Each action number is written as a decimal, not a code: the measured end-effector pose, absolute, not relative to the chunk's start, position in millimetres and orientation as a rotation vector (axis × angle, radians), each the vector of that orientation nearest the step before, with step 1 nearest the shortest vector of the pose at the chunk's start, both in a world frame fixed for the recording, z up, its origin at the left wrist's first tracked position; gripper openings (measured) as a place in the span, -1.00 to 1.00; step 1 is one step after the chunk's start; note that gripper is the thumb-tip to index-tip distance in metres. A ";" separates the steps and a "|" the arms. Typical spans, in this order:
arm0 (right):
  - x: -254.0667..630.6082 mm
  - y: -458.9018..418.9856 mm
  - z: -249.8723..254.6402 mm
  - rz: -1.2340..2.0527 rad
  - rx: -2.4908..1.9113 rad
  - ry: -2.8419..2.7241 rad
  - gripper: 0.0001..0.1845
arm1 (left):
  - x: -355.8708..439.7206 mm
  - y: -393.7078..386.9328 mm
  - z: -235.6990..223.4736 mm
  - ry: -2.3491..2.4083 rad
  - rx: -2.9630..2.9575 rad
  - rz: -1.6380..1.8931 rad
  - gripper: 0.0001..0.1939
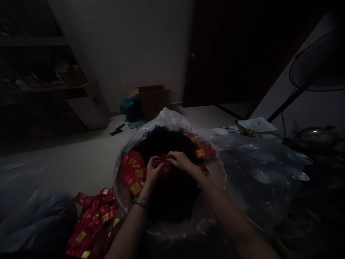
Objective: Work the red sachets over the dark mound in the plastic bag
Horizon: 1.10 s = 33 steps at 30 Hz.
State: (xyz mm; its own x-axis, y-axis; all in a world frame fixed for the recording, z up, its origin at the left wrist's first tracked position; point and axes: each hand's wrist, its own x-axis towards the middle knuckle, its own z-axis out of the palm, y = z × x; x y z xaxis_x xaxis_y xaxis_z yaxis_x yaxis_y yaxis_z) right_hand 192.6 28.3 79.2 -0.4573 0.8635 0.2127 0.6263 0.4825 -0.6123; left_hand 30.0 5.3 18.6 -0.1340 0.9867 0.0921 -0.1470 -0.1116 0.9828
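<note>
Both hands meet over a large clear plastic bag (120, 180) filled with dark loose material that looks like tea leaves (167, 140). Between them is a small red packet (164, 158). My left hand (154, 168), with bangles at the wrist, pinches the packet's left side. My right hand (178, 160) has its fingers closed on the packet's upper right side. Red packets with gold labels (136, 172) lie fanned inside the bag at the left. More red packets (205, 151) rest at its right rim.
A heap of red packets (94, 219) lies on the floor at lower left. Behind the bag stand an open cardboard box (155, 100) and a teal bag (131, 109). Clear plastic sheeting (258, 172) spreads to the right, below a standing fan (315, 64). Shelves (35, 86) line the left.
</note>
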 end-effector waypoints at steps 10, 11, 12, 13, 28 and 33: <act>184.2 27.2 71.3 0.670 -1.158 -2.165 -0.90 | 27.9 3.5 19.4 1.219 1.015 1.408 -0.70; 182.0 27.5 66.9 0.688 -1.150 -2.038 -0.84 | 28.1 3.8 19.6 1.220 0.986 1.430 -0.68; 179.8 28.2 62.2 0.714 -1.161 -1.901 -0.74 | 28.3 4.1 20.0 1.213 0.954 1.460 -0.66; 177.7 29.1 57.3 0.767 -1.187 -1.769 -0.65 | 28.4 4.5 20.6 1.193 0.917 1.491 -0.62; 170.9 30.4 38.6 1.221 -1.202 -1.410 -0.72 | 23.6 2.8 15.5 1.025 0.781 1.315 -0.62; 172.2 31.2 38.1 1.271 -1.202 -1.457 -0.73 | 23.3 2.7 15.7 1.066 0.791 1.316 -0.63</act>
